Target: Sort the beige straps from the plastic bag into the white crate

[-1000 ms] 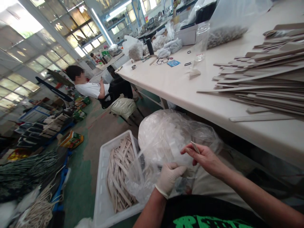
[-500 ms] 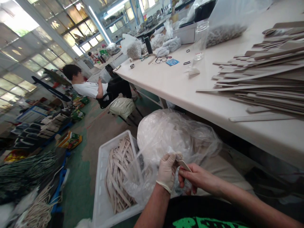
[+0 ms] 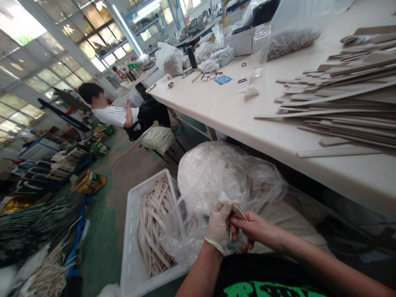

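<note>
Far left, well apart across the floor: another person (image 3: pixel 114 113) seated in a chair.

Lower centre-left: white crate (image 3: pixel 131 231) on the floor, long tan strips (image 3: pixel 154 231) piled loose inside. Clear plastic bag (image 3: pixel 216 173) slumped against the crate's right wall, below the table's near edge, resting on the wearer's lap.

Left hand (image 3: pixel 218 227), in a white glove: forearm angled up from the bottom of the view, wrist straight. Fingers were bunched and pressed together at the bag's near side, fingertips against the film and touching the end of a short tan strip (image 3: pixel 239 212). Could not tell whether this hand gripped the strip.

Short tan strip: tilted, just above the bag's near side, between the two hands.

Right hand (image 3: pixel 252 229), bare: forearm low across the lap from the right. Thumb and forefinger pinched the short tan strip, other fingers curled under.

Right: table (image 3: pixel 235 119), with stacks of flat boards (image 3: pixel 340 95) spread toward its near right edge.
</note>
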Action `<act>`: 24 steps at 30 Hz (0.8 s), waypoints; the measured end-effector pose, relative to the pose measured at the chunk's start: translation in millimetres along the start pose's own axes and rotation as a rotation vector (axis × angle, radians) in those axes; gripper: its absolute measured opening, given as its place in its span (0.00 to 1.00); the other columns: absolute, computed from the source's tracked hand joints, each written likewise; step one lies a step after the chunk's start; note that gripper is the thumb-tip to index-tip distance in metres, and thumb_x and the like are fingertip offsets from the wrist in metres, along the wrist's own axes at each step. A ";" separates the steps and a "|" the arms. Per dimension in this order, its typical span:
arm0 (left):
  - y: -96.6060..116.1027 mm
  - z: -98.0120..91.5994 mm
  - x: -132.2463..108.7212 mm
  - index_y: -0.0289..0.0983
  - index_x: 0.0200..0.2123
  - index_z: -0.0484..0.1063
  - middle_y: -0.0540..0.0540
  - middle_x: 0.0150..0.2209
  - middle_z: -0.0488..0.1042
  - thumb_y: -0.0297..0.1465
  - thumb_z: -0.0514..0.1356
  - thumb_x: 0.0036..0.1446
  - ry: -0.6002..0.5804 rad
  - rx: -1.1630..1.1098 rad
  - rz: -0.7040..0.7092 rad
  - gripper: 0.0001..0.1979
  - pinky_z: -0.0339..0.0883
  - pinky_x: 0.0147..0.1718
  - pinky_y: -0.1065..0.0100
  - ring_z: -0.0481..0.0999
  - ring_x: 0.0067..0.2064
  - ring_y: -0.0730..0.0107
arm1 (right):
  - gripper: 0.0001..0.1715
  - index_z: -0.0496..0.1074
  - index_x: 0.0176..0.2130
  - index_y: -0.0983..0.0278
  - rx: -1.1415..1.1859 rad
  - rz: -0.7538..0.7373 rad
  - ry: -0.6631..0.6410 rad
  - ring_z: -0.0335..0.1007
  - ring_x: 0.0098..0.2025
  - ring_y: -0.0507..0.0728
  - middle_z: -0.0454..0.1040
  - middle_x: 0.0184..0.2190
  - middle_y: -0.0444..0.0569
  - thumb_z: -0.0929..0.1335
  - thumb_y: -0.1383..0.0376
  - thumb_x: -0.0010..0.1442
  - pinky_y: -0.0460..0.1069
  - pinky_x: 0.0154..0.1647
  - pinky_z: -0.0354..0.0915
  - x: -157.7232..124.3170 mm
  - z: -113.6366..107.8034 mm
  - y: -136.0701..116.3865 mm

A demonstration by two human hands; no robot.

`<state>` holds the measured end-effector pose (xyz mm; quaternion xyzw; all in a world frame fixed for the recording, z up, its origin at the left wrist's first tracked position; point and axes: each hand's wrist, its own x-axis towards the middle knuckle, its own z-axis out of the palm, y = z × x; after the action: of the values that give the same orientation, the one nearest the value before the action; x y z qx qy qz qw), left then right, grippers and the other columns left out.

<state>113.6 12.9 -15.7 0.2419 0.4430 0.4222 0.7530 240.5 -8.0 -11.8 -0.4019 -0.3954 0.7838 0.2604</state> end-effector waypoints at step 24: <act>10.2 -20.4 -6.6 0.35 0.33 0.82 0.44 0.34 0.80 0.38 0.71 0.46 0.122 0.002 0.165 0.13 0.67 0.44 0.67 0.77 0.39 0.66 | 0.23 0.72 0.30 0.64 -0.677 -0.161 0.138 0.73 0.27 0.56 0.76 0.25 0.49 0.62 0.51 0.65 0.47 0.27 0.63 -14.6 -24.7 -11.3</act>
<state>90.0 12.4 -15.1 0.2519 0.4672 0.4961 0.6871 270.1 -2.3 -5.2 -0.4848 -0.6447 0.5564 0.1995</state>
